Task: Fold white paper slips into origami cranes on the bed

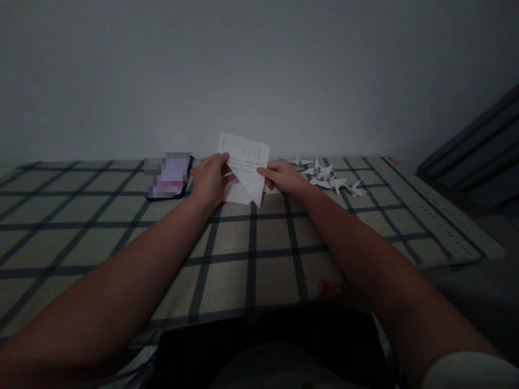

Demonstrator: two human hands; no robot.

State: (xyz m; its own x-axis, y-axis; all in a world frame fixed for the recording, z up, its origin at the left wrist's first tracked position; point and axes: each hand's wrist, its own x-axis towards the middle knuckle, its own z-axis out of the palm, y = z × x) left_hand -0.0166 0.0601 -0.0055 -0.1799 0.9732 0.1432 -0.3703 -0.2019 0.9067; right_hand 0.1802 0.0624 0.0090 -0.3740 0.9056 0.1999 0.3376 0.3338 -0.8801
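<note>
Between my two hands, a white sheet of paper with faint print is held up over the table, a slanted edge along its lower left. My left hand pinches its left side between thumb and fingers. On the right edge, the thumb of my right hand presses against the fingers behind the sheet. Below and behind it, more white paper lies on the cloth, partly hidden. Several folded paper cranes sit in a cluster just right of my right hand.
A phone with a lit, blurred screen lies left of my left hand. The checked tablecloth covers the table, which meets a grey wall. An orange-handled object, partly hidden by my right forearm, lies near the front edge.
</note>
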